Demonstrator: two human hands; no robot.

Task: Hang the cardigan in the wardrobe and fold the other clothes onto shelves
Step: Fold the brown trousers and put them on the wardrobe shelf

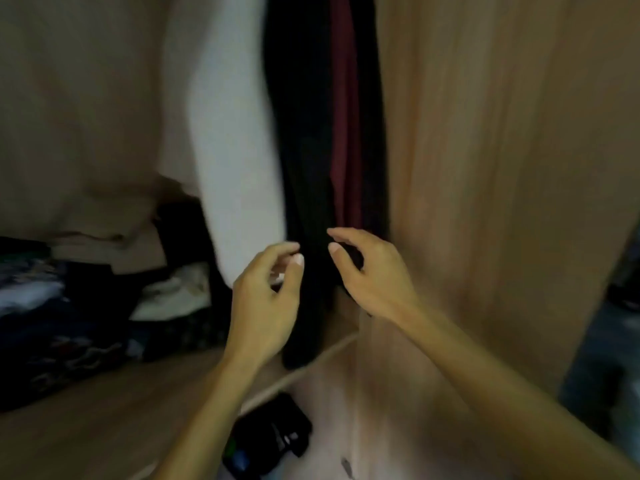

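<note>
As I look down through the head camera into the open wardrobe (pixel 502 168), both bare hands are raised side by side at the middle of the frame. The picture is blurred.

The left hand (pixel 266 299) has its fingers loosely curled, with the thumb tip close to the forefinger. I see nothing held between them. The right hand (pixel 367 271), just beside it, has thumb and forefinger curved and apart. Its lower fingers lie against dark cloth, and I cannot tell whether they grip it.

Directly behind both hands a long black garment (pixel 301 150) hangs from the top of the frame down to the shelf edge. It may be the cardigan; the blur does not let me say. A white garment (pixel 235 133) hangs touching it on the left, and a dark red garment (pixel 343 116) on the right.

At the lower left, a wooden shelf (pixel 104 410) carries a heap of dark and patterned clothes (pixel 52 323). Beige cloth (pixel 86 116) fills the upper left. Below the shelf edge, at the bottom centre, lies a small black object (pixel 273 434).
</note>
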